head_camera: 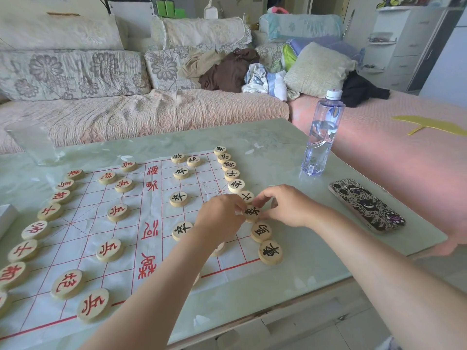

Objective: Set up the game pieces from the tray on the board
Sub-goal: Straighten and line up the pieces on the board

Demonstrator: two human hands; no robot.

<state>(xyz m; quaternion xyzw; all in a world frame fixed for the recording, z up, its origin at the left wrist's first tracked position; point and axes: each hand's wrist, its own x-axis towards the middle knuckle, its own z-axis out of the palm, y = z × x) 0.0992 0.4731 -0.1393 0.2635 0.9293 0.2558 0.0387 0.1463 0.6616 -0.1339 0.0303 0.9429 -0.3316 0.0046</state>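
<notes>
Pale green tabletop [278,152] is carrying the board [83,210], and I am seeing both hands pinching one black-lettered piece [252,212] on the board's right edge, left hand [219,218] reaching from over the board, right hand [288,205] from outside it, equally near.

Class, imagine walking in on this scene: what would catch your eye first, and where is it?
The left hand and right hand pinch one black-lettered piece at the right edge of the board. Red-lettered pieces line its left side. A water bottle and patterned phone sit on the table to the right.
</notes>
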